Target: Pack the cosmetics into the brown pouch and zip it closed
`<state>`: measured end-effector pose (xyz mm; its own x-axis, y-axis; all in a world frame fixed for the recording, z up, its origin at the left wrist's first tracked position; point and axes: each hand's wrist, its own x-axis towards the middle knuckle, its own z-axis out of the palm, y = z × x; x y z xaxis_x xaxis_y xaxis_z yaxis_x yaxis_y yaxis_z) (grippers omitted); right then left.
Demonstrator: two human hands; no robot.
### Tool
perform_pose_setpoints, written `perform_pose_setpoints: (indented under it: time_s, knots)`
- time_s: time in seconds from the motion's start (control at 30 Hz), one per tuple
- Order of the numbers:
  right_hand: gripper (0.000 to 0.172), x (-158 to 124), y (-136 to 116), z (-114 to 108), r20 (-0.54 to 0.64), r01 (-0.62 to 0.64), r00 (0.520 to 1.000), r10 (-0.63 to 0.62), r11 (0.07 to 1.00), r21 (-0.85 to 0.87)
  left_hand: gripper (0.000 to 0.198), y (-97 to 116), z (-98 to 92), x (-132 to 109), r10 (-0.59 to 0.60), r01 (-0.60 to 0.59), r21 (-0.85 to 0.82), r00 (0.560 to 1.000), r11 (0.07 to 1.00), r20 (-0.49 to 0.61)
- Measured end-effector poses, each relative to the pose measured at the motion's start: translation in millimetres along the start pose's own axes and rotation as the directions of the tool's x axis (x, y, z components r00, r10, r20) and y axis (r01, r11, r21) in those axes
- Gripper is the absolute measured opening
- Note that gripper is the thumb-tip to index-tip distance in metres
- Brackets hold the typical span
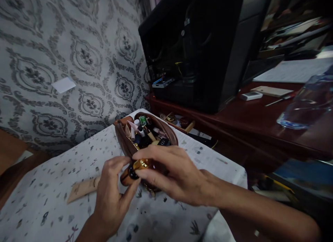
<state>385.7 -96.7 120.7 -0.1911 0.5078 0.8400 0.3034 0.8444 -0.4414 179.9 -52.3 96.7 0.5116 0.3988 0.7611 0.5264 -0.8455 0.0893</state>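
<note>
Left hand (pixel 111 190) and right hand (pixel 177 172) pinch closed around a brown-and-gold bottle (pixel 132 172).

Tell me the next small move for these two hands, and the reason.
Probably a gentle twist of the cosmetic container's gold end by the right hand, with the left hand steadying the brown end: each hand grips its own end, the black collar between them. Whether the ends are fully seated is hard to tell.

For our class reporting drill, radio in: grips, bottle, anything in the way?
Left grip on brown end of bottle, right grip on gold end. Bottle tilted. Open bag just beyond; nothing visibly blocking.
</note>
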Motion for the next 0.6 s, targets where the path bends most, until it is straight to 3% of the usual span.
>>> perform_pose_setpoints:
  time_s: [0.1, 0.23, 0.4, 0.6]
  knots:
    - [0.014, 1.1, 2.3, -14.8, -0.094, -0.042, 0.995, 0.032, 0.994, -0.103, 0.051, 0.8, 4.1, 8.0, 0.118, -0.125, 0.089, 0.99, 0.988, 0.082]
    - [0.013, -0.4, 12.2, -29.5, -0.161, -0.078, 0.986, 0.041, 0.97, -0.231, 0.056, -5.2, 4.0, 2.7, 0.179, -0.209, 0.144, 0.964, 0.967, 0.198]
    - [0.011, -7.6, 26.2, -43.3, -0.116, -0.18, 0.982, 0.147, 0.907, -0.382, 0.056, -10.6, 1.5, -6.7, 0.158, -0.187, 0.15, 0.969, 0.971, 0.19]
    - [0.011, -13.6, 28.5, -49.5, -0.079, -0.223, 0.975, 0.209, 0.894, -0.388, 0.062, -8.6, 8.3, -9.1, 0.165, -0.178, 0.096, 0.978, 0.979, 0.132]
